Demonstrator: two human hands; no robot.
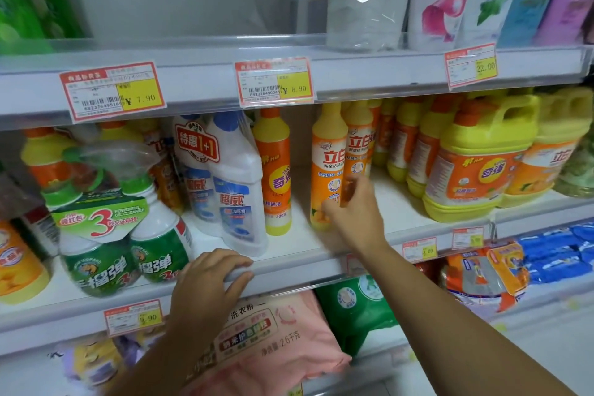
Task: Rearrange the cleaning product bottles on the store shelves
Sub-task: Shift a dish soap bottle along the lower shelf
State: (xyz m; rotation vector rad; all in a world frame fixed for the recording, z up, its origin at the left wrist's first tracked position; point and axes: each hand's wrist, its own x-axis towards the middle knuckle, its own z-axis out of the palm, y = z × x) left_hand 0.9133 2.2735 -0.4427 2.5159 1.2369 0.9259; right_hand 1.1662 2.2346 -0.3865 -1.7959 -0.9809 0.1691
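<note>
My right hand (355, 207) reaches onto the middle shelf (308, 247) and closes around the lower part of a tall orange and yellow dish soap bottle (328, 157), which stands upright. A second, similar bottle (358, 141) stands right behind it. My left hand (210, 280) rests on the shelf's front rail, fingers curled over the edge, holding no bottle. To the left stand another orange bottle (276, 170) and a white twin pack of toilet cleaner (225, 177).
A green twin pack of spray cleaner (119, 219) stands at the front left. Large yellow jugs (479, 157) and more orange bottles fill the shelf's right side. Refill pouches sit on the shelf above. Pink (276, 341) and green bags lie below.
</note>
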